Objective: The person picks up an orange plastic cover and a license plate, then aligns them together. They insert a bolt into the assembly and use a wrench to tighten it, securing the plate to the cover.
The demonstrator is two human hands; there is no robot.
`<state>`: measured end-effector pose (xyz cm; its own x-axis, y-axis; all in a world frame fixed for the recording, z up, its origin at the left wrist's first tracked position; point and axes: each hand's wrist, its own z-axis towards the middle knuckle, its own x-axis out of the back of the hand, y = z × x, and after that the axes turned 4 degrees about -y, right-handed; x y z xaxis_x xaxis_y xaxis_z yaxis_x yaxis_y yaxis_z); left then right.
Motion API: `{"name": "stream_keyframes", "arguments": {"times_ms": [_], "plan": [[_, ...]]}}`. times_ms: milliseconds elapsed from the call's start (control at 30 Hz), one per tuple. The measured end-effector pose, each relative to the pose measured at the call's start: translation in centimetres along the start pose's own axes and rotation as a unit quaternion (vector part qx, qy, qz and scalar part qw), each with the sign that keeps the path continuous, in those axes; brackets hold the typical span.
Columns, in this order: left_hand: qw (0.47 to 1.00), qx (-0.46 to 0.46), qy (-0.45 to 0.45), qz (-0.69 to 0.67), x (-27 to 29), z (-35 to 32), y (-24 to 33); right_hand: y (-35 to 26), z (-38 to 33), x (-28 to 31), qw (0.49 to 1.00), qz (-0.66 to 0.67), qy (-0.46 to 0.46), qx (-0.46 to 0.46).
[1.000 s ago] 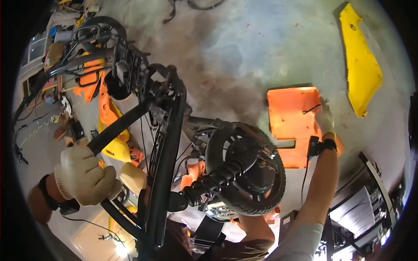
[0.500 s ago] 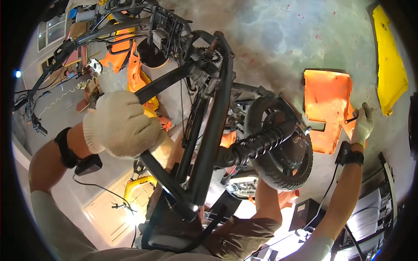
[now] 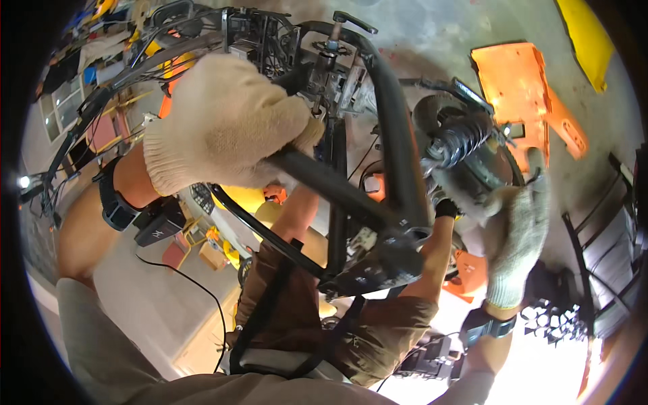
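A stripped black scooter frame (image 3: 398,155) fills the middle of the view, tilted. My left hand (image 3: 223,121), in a cream knit glove, is closed round one slanting black tube of the frame near its upper end. My right hand (image 3: 516,236), gloved the same way, curls against the lower edge of the rear wheel (image 3: 489,169). A black coil shock spring (image 3: 459,138) runs beside that wheel. Below the frame crouches a co-worker in brown clothes (image 3: 297,317), whose dark-gloved hand (image 3: 442,206) reaches up to the frame by the wheel.
An orange body panel (image 3: 520,81) lies on the concrete floor beyond the wheel, a yellow panel (image 3: 587,34) farther right. A dark metal rack (image 3: 607,236) stands at the right. Orange and yellow parts and cables crowd the left side (image 3: 101,121).
My left hand slid up along the frame tube as the frame came nearer. My right hand left the orange panel's edge and went to the rear wheel.
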<state>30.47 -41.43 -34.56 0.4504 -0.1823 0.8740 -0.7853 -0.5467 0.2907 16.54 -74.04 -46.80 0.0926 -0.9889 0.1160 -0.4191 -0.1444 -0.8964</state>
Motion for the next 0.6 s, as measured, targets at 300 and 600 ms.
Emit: {"name": "stream_keyframes", "arguments": {"times_ms": [300,600], "plan": [[0.962,-0.063,0.264,0.003,-3.3,-4.8,3.6,-7.1,-7.8,-11.7,0.961,0.246,0.124,-0.017],[0.991,-0.032,0.098,-0.082,-11.3,-13.7,7.2,-3.2,-10.0,-11.8,0.99,0.084,0.099,0.053]]}}
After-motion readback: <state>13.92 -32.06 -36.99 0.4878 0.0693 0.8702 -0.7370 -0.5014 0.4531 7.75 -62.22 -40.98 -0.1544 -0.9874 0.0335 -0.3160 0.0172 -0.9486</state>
